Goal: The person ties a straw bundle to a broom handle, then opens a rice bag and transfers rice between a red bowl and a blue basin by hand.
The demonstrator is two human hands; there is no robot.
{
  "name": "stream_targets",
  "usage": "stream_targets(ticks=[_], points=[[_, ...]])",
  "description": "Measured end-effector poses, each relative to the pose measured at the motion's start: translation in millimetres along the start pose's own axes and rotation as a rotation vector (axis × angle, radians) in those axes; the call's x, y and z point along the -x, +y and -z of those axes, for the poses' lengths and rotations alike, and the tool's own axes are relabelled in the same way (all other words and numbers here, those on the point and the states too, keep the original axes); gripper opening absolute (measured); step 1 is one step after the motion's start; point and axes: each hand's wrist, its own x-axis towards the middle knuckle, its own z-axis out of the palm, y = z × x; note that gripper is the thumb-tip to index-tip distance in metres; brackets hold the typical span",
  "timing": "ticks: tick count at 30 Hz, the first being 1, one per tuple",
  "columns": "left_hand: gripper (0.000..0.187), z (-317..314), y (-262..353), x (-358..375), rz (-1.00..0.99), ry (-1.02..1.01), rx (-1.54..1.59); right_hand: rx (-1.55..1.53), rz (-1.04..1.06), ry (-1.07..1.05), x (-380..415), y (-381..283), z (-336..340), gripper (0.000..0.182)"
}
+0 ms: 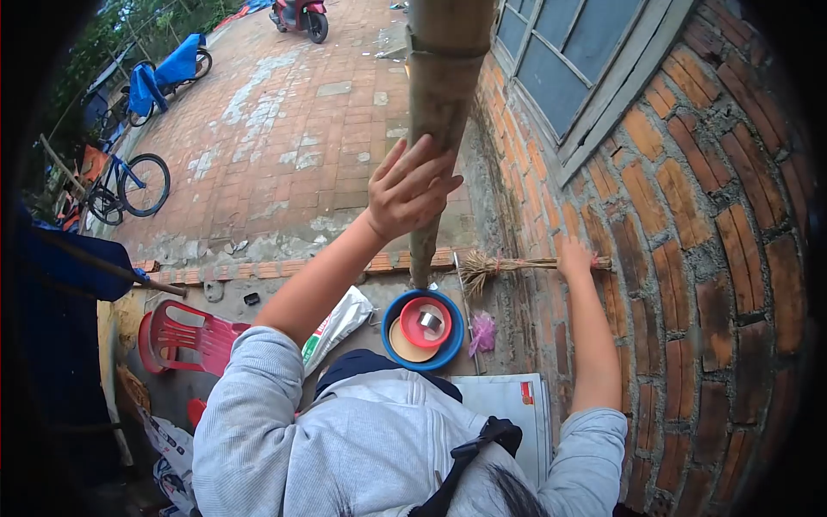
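Note:
My left hand rests against a thick upright bamboo pole, its fingers spread over the front. Over by the brick wall, my right hand is closed round the handle of a straw brush, whose bristles point left. Beneath the pole stands a blue basin with a red bowl in it. Inside that bowl is a small metal container. A pink plastic bag lies on the ground to the right of the basin.
A brick wall with a window runs along the right. Red plastic chair and white sack are at the left. Farther off are a blue bicycle, a covered bike and a red motorbike.

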Motion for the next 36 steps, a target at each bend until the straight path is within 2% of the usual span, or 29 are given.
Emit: stream_targets(ticks=[2, 4, 5, 6, 7, 8, 9, 10, 12, 13, 15, 18, 21, 25, 27, 30, 32, 36], points=[[0.024, -23.1, 12.6, -1.2, 0.003, 0.032, -0.021, 0.077, 0.091, 0.121, -10.1, 10.1, -22.6, 0.053], [0.029, -49.3, 21.2, 0.1, -0.240, -0.156, -0.122, 0.072, 0.084, 0.049, -14.6, 23.7, -45.2, 0.054], [0.033, -65.4, 20.2, 16.0, -0.258, -0.288, -0.391, 0.256, 0.104, -0.037, -9.7, 29.1, -52.5, 0.050], [0.033, -70.2, 21.0, 17.5, -0.256, -0.292, -0.390, 0.443, 0.123, -0.117, -7.9, 35.6, -57.2, 0.046], [0.031, -73.0, 22.1, 19.8, -0.237, -0.295, -0.436, 0.443, 0.125, -0.120, -13.2, 46.6, -79.2, 0.046], [0.030, -74.9, 22.8, 21.9, -0.219, -0.298, -0.481, 0.496, 0.166, -0.079, -23.9, 59.9, -116.6, 0.041], [0.028, -75.7, 21.6, 19.3, -0.238, -0.248, -0.488, 0.545, 0.205, -0.037, -26.6, 59.3, -119.7, 0.036], [0.028, -76.3, 21.3, 17.4, -0.241, -0.249, -0.486, 0.542, 0.204, -0.039, -30.5, 58.8, -121.9, 0.036], [0.027, -74.7, 23.3, 17.0, -0.223, -0.229, -0.466, 0.604, 0.022, -0.204, -38.5, 48.1, -119.4, 0.029], [0.027, -74.1, 23.3, 17.3, -0.227, -0.231, -0.465, 0.600, 0.022, -0.205, -41.9, 39.8, -117.8, 0.029], [0.027, -73.6, 22.1, 16.9, -0.237, -0.210, -0.455, 0.393, -0.049, -0.573, -46.6, 27.1, -112.4, 0.022], [0.029, -73.6, 23.4, 17.5, -0.193, -0.187, -0.382, 0.365, 0.004, -0.459, -55.2, 8.5, -154.1, 0.018], [0.026, -73.2, 22.7, 16.6, -0.192, -0.148, -0.336, 0.401, -0.034, -0.581, -40.6, -20.0, -109.3, 0.018], [0.025, -72.9, 20.8, 18.9, -0.207, -0.130, -0.281, 0.373, -0.074, -0.553, -26.3, -13.3, -95.1, 0.017], [0.025, -73.8, 18.0, 22.2, -0.217, -0.151, -0.280, 0.474, 0.040, -0.588, -10.7, -4.3, -73.2, 0.017], [0.024, -73.8, 15.7, 23.2, -0.245, -0.131, -0.227, 0.463, -0.016, -0.574, 42.7, -17.0, 37.6, 0.022], [0.024, -72.8, 13.9, 23.1, -0.258, -0.124, -0.166, 0.488, 0.015, -0.518, 73.2, -18.2, 88.2, 0.024], [0.024, -67.1, 8.9, 24.0, -0.289, -0.115, 0.021, 0.567, -0.086, -0.480, 145.1, -22.5, 184.9, 0.026]])
